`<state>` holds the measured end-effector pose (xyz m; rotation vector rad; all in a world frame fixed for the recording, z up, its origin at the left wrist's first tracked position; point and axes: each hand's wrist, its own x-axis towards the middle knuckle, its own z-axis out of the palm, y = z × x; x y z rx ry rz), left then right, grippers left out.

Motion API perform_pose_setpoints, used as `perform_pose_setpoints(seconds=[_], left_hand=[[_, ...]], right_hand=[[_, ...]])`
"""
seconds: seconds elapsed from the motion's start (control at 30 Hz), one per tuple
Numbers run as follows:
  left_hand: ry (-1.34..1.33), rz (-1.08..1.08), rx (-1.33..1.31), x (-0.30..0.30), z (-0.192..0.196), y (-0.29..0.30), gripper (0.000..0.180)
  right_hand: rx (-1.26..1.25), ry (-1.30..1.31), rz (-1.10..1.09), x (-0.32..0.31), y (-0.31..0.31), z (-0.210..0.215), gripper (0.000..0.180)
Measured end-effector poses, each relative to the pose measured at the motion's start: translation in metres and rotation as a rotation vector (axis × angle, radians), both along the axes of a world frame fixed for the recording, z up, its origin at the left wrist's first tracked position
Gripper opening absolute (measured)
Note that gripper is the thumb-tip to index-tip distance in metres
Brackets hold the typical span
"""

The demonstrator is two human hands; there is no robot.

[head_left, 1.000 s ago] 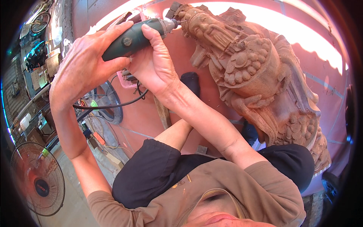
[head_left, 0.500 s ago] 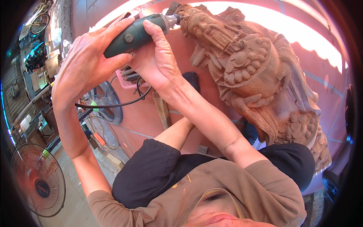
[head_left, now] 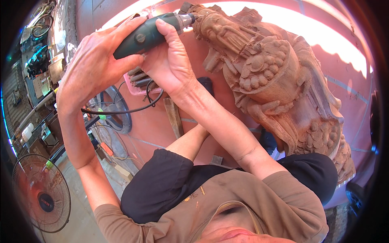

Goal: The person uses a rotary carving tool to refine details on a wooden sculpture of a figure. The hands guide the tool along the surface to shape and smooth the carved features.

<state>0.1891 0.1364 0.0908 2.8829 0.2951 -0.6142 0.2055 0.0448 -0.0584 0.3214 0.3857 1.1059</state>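
1. Left hand (head_left: 91, 62): curled over the rear body of the green rotary tool (head_left: 144, 38), thumb underneath, fingers along the top; firm hold.
2. Right hand (head_left: 174, 67): palm turned up, thumb pressed on the tool near its silver collar; partly closed around it, other fingers mostly hidden behind.
3. Tool's tip sits right at the head end of the brown carved statue (head_left: 271, 87); contact can't be told.
4. Statue slants across right half, head end upper, base end near the person's knee; carved bowl of round lumps at its middle. Surface dusty brown in parts, smoother and shinier along the lower robe.
5. Black cable (head_left: 133, 111) loops below the hands.
6. Pink basket (head_left: 134, 92) with dark tools just beyond the right wrist; wooden piece (head_left: 173, 117) near it.
7. Red tiled floor (head_left: 152, 127), pale grout lines; bright sunlit band (head_left: 338, 50) behind the statue, upper right.
8. Grey wheel-like ring (head_left: 126, 118) left of the basket.
9. Far left: 1 caged fan (head_left: 42, 194) on grey floor (head_left: 87, 206), carton boxes (head_left: 40, 84) and mixed clutter higher up.
10. Person seated, black shorts (head_left: 156, 184), brown T-shirt (head_left: 235, 194).
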Motion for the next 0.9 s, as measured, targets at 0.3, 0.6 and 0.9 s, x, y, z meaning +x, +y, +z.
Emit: perform_pose_setpoints(seconds=[0.3,0.6,0.9], left_hand=[[0.006,0.002,0.015,0.006,-0.001,-0.002,0.069],[0.069,0.055,-0.022,0.02,0.0,-0.003,0.067],[0.137,0.011,0.001,0.035,0.0,0.001,0.066]], right_hand=[[-0.02,0.012,-0.004,0.003,0.001,-0.006,0.039],[-0.019,0.029,-0.063,0.006,0.006,-0.008,0.038],[-0.002,0.02,-0.065,0.014,0.008,-0.009,0.032]])
